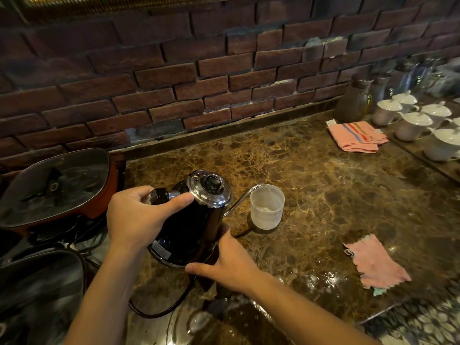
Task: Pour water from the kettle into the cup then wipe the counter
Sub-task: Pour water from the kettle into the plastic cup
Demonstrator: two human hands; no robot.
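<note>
Kettle (191,220), a black gooseneck one with a chrome lid and black knob, is tipped toward the right over a brown marbled counter (323,185) in the head view. Its thin spout curves up and ends right at the rim of a translucent plastic cup (266,206), which stands upright on the counter just beside the kettle. Whether water is running I cannot tell; the cup looks to have a little liquid in its bottom.

The left hand (134,215) has its fingers curled round the black handle at the kettle's top, thumb lying along the side near the lid. The right hand (224,263) cups the kettle's lower edge, thumb stretched along the base and the fingers hidden behind the body, so how far they bend is not visible. A black cord (159,307) loops on the counter below the kettle.

A pink frayed cloth (375,266) lies flat on the counter to the right, well apart from the cup. Farther back near the brick wall (174,83) sits a folded pink striped towel (357,136), and beside it white lidded cups (413,123) stand in rows. At left is an orange cooker with a glass lid (57,188).
</note>
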